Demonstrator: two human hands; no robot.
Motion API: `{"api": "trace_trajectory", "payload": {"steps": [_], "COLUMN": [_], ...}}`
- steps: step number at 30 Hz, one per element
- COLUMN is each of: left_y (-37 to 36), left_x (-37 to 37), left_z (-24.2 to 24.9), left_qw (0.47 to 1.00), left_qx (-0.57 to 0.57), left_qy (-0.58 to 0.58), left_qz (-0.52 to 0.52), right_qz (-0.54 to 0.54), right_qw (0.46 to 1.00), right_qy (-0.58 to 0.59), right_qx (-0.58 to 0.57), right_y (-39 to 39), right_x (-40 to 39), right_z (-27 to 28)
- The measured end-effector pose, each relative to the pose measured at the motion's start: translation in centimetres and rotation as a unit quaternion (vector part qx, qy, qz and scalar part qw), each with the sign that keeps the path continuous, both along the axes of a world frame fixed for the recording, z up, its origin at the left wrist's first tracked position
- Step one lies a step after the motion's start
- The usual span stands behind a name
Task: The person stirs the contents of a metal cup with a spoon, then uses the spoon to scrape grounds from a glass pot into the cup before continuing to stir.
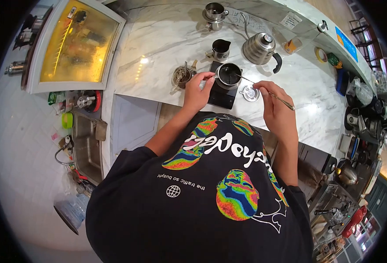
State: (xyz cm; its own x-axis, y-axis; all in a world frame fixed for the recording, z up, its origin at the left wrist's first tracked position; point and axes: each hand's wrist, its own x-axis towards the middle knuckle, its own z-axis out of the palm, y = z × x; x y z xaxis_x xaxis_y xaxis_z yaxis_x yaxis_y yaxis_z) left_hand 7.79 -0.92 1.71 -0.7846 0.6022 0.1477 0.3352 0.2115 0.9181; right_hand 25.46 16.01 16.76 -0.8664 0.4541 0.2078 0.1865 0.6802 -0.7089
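A small metal cup [221, 83] with a dark inside stands on a black scale [220, 99] on the counter. With thumb and fingers my left hand [198, 93] grips the cup's left side, near its handle. A thin metal spoon [283, 101] is pinched in my right hand [279, 107], its far end reaching into the cup; that tip is hard to make out. Just right of the scale lies a round metal lid-like piece [249, 93]. Left of the cup, beside my left hand, sits a container of brownish grounds [182, 75] with a utensil in it.
Behind the cup stand a small metal pitcher [220, 49] and a gooseneck kettle [259, 49]. Further back is a metal drip filter set [215, 15]. A lit yellow display case [75, 46] and a sink [87, 144] are at left; an espresso machine [333, 210] is at lower right.
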Motion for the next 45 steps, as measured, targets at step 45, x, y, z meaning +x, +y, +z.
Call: {"api": "trace_trajectory", "payload": {"steps": [45], "left_y": [-0.8], "left_x": [-6.1], "left_z": [-0.7], "left_qw": [0.964], "left_qx": [-0.006], "left_qy": [-0.066], "left_qz": [-0.256], "right_qz": [-0.31], "right_qw": [0.943], "right_qy": [0.081], "right_qx": [0.093], "right_y": [-12.8], "right_x": [-2.6], "right_z": [-3.3]}}
